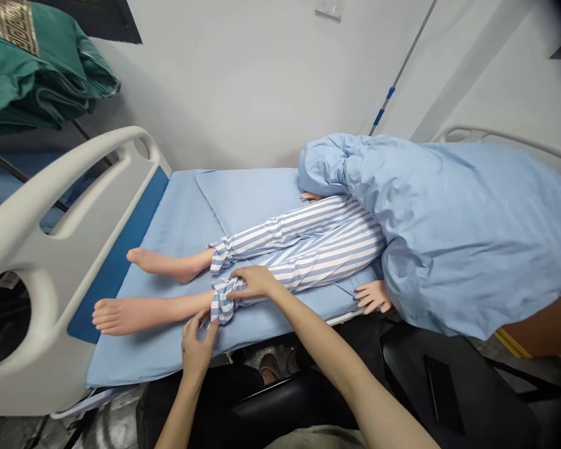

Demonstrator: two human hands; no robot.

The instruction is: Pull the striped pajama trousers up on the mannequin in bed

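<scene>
A manikin lies on a hospital bed [177, 212], legs toward the left, in blue-and-white striped trousers [318, 237]. A light blue quilt [449, 218] covers its upper body and head. My right hand [255, 282] rests on the near trouser leg just above the bunched cuff [222, 302], fingers curled on the cloth. Pinching the lower edge of that cuff near the near shin is my left hand [197, 346]. Both bare feet [112, 315] stick out toward the footboard. The manikin's hand [374, 296] shows below the quilt.
A white plastic footboard [51, 262] stands at the left end of the bed. Green folded cloth [32, 62] hangs at the upper left. A black chair seat [449, 386] sits below the bed's near edge. A pole leans against the white wall [393, 90].
</scene>
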